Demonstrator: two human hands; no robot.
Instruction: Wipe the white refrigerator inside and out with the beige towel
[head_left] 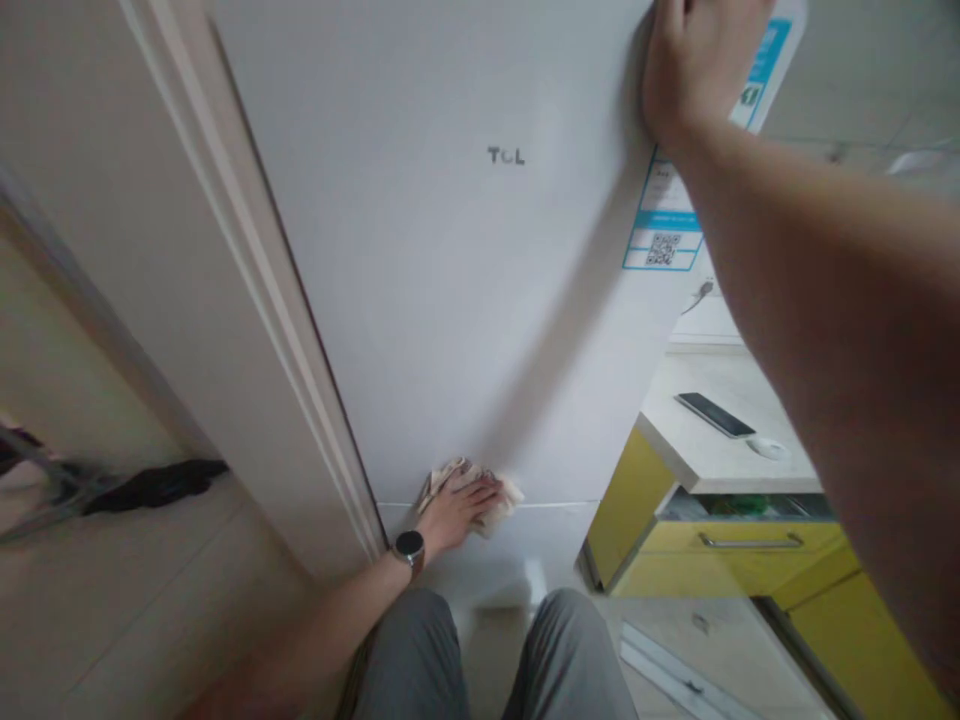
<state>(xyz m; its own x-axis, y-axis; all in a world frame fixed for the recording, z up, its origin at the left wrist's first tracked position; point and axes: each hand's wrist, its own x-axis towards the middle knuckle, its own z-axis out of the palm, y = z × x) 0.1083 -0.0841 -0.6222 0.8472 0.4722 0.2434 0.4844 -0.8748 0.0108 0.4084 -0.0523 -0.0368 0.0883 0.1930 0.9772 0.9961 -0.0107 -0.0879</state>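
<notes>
Pressing the cloth [510, 496] against the white panel [420, 280], low centre of frame, my left hand [459, 508] lies flat over it, fingers extended, unclenched. The bunched cloth spreads mostly sideways, its middle hidden under my palm. My right hand [699, 75], farther off, upper right, is cut off; I can't tell its grip.
</notes>
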